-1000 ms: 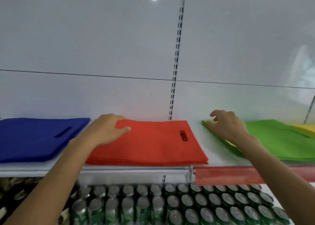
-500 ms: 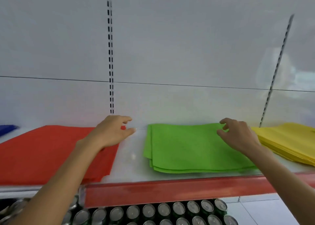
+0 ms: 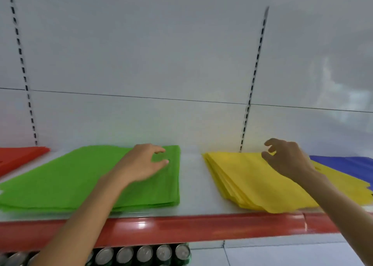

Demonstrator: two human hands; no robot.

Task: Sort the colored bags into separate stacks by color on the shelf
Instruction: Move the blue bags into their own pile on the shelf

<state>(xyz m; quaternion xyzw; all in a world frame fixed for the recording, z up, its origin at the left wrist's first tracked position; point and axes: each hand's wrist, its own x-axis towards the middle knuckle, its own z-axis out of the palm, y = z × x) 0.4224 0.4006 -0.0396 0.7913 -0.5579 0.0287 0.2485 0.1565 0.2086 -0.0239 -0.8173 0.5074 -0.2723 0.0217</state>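
Left of the green stack (image 3: 60, 181) on our shelf (image 3: 193, 187) lies the red stack (image 3: 18, 154). Our left hand (image 3: 141, 165) hovers over the green stack, fingers loosely spread, holding nothing. Right of it, our right hand (image 3: 286, 161) hangs half-curled and empty above the yellow stack (image 3: 252, 179), with blue bags (image 3: 347, 163) beyond.

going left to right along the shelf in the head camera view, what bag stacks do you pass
red stack → green stack → yellow stack → blue stack
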